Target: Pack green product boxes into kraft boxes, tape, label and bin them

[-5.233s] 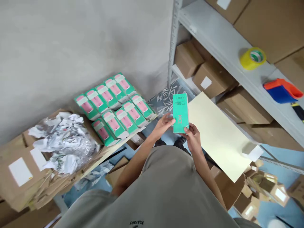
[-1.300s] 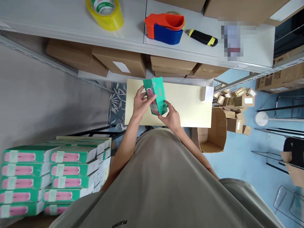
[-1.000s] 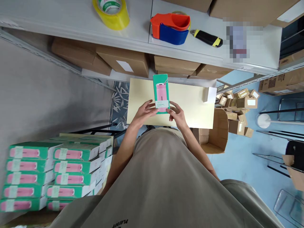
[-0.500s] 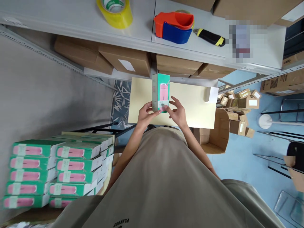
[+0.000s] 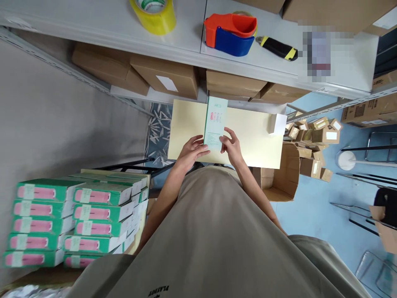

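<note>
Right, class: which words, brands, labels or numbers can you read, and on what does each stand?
"PLAYBOY", upside down, on the shirt.
"NICE", probably, on the held box.
Too small or blurred: that box's smaller print, stickers on the stacked boxes, print on the tape roll, shelf label, carton markings.

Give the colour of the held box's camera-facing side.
The box: pale mint green with green and pink print, best seen in the head view.

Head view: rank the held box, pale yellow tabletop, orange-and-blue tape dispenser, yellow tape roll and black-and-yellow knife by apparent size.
Largest to smallest:
1. pale yellow tabletop
2. orange-and-blue tape dispenser
3. held box and yellow tape roll, unranked: too alike, and the frame cuts off the roll
4. black-and-yellow knife
</note>
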{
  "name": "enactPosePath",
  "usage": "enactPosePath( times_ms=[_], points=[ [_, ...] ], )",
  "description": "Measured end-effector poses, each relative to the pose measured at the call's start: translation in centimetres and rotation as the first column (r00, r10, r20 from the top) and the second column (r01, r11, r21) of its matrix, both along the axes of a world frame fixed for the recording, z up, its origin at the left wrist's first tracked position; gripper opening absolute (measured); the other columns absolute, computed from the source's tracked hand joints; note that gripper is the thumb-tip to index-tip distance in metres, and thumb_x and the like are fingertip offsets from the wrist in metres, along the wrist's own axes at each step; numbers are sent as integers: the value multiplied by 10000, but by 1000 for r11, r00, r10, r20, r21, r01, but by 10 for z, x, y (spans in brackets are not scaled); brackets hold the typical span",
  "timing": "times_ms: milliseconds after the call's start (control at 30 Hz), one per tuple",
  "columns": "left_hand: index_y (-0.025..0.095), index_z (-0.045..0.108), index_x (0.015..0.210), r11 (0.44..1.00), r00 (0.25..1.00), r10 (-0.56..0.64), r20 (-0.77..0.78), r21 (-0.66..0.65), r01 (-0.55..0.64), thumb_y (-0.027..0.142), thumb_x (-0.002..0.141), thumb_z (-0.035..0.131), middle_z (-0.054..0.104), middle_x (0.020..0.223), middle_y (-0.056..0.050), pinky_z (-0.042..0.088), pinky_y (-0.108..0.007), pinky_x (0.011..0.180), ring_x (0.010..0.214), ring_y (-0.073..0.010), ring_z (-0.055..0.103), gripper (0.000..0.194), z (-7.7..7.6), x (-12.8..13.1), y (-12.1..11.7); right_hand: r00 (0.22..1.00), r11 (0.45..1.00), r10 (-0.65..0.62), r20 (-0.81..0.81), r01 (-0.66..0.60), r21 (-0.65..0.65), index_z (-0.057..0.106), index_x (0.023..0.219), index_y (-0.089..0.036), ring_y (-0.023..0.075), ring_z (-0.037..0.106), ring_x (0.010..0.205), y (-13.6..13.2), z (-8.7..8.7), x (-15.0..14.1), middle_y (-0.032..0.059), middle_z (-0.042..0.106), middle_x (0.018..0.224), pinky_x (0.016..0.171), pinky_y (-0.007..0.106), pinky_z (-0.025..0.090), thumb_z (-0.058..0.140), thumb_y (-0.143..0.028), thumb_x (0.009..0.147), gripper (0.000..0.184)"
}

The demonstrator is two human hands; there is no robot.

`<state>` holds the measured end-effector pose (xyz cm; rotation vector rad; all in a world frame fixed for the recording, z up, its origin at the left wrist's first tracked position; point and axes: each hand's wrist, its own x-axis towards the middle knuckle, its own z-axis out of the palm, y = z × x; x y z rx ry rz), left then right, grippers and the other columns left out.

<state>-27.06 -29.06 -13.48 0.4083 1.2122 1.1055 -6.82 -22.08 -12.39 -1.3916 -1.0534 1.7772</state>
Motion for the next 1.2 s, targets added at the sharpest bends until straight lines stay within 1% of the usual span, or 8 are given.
enactPosePath(
  times_ms=[167,367,533,633,767,933,1033,1200],
  points=[
    [244,668,1377,997,985,67,-158,47,-60,476,652,1061,771,1290,-109,631,-549,1131,1249,-319,765,857,-9,3,1,995,996,82,56,-84,31,660,1461,-309,138,640,687,5,-5,0,49,812,1232,677,325,622,765,-734,891,718],
    [270,625,1453,983,914,183,-362,85,-163,457,585,1078,690,1365,-122,664,-531,1085,1312,-340,698,997,-16,12,3,948,967,52,314,-126,222,603,1582,-303,302,737,1141,7,-1,-13,134,778,1395,917,436,673,827,-791,857,902],
    [302,631,1471,980,884,171,-436,163,-110,493,625,1063,581,1533,-138,682,-506,1080,1454,-358,602,969,-10,22,-2,935,962,-3,354,-94,258,470,1675,-301,310,747,1160,6,-9,-22,131,773,1374,1021,482,654,907,-710,788,1070],
    [278,668,1430,988,928,105,-358,140,-58,531,661,1055,626,1553,-149,672,-521,1096,1431,-366,645,898,-8,16,-3,965,978,-11,261,-44,204,488,1626,-285,295,758,1131,11,-18,-18,130,779,1295,982,458,655,881,-712,793,1016],
    [244,744,1322,999,994,47,-96,6,-46,576,706,1031,750,1457,-153,666,-555,1099,1355,-369,735,756,-11,-1,-2,997,995,39,71,-45,88,573,1473,-290,298,771,1148,12,-22,-12,105,802,1202,980,460,660,861,-766,801,873],
    [221,811,1200,1000,999,3,43,-27,-2,518,634,1070,842,1274,-130,661,-561,1107,1230,-358,802,690,-12,-8,0,997,995,77,11,-78,69,610,1382,-296,299,776,1149,8,-18,-10,83,824,1182,1076,520,644,877,-764,803,791],
    [216,810,1214,1000,1000,13,-28,-17,-14,514,631,1066,840,1250,-122,657,-530,1099,1190,-333,801,703,-13,-7,1,993,990,117,23,-118,79,630,1388,-296,314,771,1201,10,-18,-9,104,823,1254,1082,535,648,841,-787,833,771],
    [210,739,1248,993,931,120,-345,52,-108,455,599,1072,766,1322,-132,683,-471,995,1195,-314,735,769,-15,6,2,992,980,52,116,-73,184,584,1498,-300,321,766,1251,13,-21,-20,158,748,1456,1004,479,687,860,-810,815,896]
  ],
)
